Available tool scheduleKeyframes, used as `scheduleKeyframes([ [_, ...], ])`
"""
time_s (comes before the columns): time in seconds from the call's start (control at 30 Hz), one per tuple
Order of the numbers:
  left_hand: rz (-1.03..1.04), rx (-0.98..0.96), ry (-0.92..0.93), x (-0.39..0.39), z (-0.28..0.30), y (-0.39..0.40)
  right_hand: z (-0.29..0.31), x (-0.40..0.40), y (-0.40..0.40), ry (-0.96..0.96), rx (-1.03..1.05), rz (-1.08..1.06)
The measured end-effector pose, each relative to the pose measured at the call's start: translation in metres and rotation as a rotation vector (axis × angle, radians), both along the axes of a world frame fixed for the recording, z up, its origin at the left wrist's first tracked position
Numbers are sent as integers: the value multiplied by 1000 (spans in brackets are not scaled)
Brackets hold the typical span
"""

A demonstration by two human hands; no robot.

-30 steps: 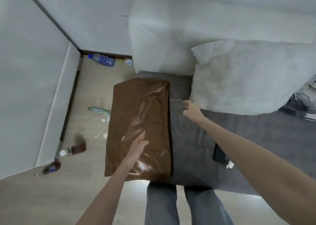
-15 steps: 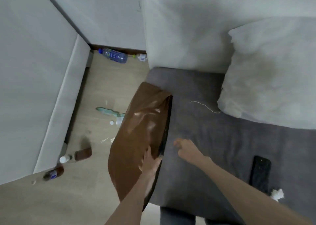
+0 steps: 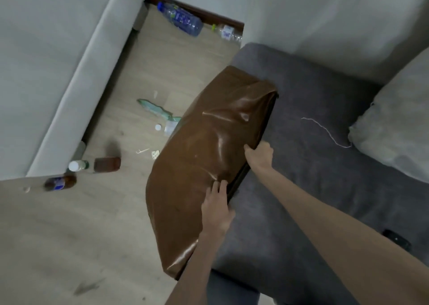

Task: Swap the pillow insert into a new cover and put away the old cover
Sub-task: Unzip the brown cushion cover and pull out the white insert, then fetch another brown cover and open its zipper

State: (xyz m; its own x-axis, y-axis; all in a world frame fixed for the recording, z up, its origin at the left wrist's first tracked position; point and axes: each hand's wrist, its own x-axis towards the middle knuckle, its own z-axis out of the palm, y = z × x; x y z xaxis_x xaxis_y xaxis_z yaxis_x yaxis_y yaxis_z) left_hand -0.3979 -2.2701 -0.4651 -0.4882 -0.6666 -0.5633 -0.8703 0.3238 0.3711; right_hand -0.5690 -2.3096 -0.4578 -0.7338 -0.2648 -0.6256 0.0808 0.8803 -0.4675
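A shiny brown pillow cover (image 3: 204, 156) lies over the left end of the grey sofa seat (image 3: 308, 181), part of it hanging past the seat edge. Along its right side runs a dark open edge. My left hand (image 3: 217, 208) rests flat on the brown cover near that edge, fingers straight. My right hand (image 3: 260, 155) grips the cover's dark edge further up, fingers curled over it. A white pillow insert (image 3: 394, 123) leans against the sofa back at the right. A loose white thread (image 3: 325, 130) lies on the seat between the cover and the insert.
Plastic bottles (image 3: 180, 19), a brown bottle (image 3: 60, 182), a green wrapper (image 3: 155, 108) and small litter lie on the wooden floor left of the sofa. A pale furniture panel (image 3: 58, 72) stands at the left. A dark phone (image 3: 397, 239) lies on the seat at right.
My right hand let go of the white thread, came down to the cover and took hold of its dark edge. My left hand slid to the cover's right edge. The view swung left.
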Motion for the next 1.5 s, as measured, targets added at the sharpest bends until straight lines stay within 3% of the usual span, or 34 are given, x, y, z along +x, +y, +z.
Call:
scheduleKeyframes([
  [0.17,-75,95,190,-50,48,13,49,-50,32,72,-182,8],
  [0.3,-110,162,224,-102,74,49,76,-101,68,124,-226,-43],
  [0.4,-138,186,261,-141,83,79,84,-136,98,155,-182,-42],
  [0.5,-118,247,197,-157,73,100,81,-162,126,61,-39,126],
  [0.67,-51,791,141,-137,57,125,80,-172,190,-42,32,200],
  [0.73,-50,803,124,-115,64,132,85,-164,220,-155,69,219],
  [0.83,121,736,40,-76,84,134,100,-145,264,-382,126,193],
  [0.9,232,668,44,-48,109,132,116,-133,288,-425,148,214],
  [1.2,773,417,280,63,289,164,239,-78,328,-464,171,547],
  [1.5,1395,319,510,174,410,286,365,21,281,-439,74,819],
])
